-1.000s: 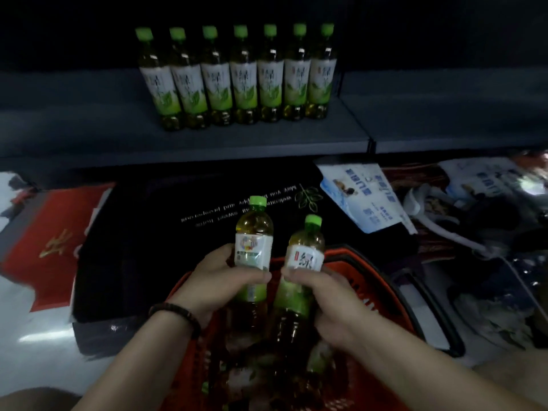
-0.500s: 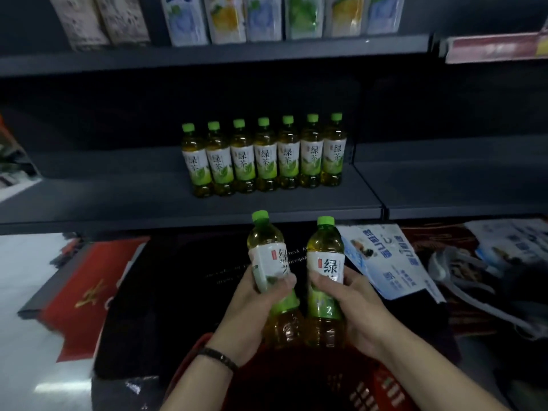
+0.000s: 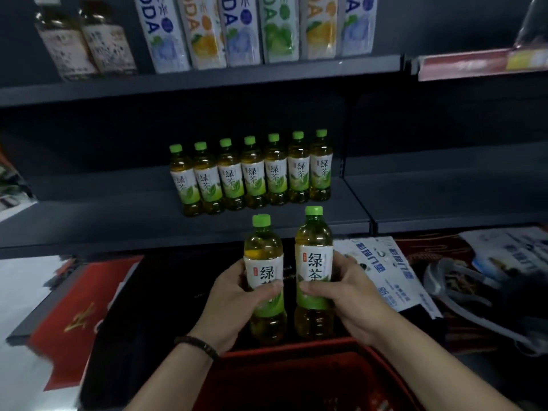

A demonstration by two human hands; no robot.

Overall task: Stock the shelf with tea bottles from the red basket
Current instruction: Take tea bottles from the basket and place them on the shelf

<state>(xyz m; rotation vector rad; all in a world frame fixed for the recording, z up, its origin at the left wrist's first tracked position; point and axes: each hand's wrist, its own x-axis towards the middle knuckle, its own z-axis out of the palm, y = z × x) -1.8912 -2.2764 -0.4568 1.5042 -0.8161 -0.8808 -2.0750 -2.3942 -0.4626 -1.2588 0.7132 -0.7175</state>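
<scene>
- My left hand [image 3: 234,304] grips the left tea bottle [image 3: 262,247] round its label, thumb across the front and fingers curled behind.
- My right hand [image 3: 350,301] grips the right tea bottle [image 3: 313,241] the same way, thumb lying over the green band of the label.
- Both stand with the long axis close to vertical, green caps up and printed fronts turned to me. The left one leans a little to the left at the top.
- They are side by side with a narrow gap between them, above the far rim of the red basket [image 3: 296,350] and in front of the shelf [image 3: 103,223], below its edge.
- On that shelf a row of seven tea bottles [image 3: 253,176] stands upright, caps up, labels forward, packed close together.
- My thumbs cover part of each held label, and the lower character on the left one is half hidden.
- The basket's inside is too dark to read, and the bottom edge cuts it off.
- The soda bottles [image 3: 246,28] on the upper shelf [image 3: 207,81] lose their tops at the frame edge.
</scene>
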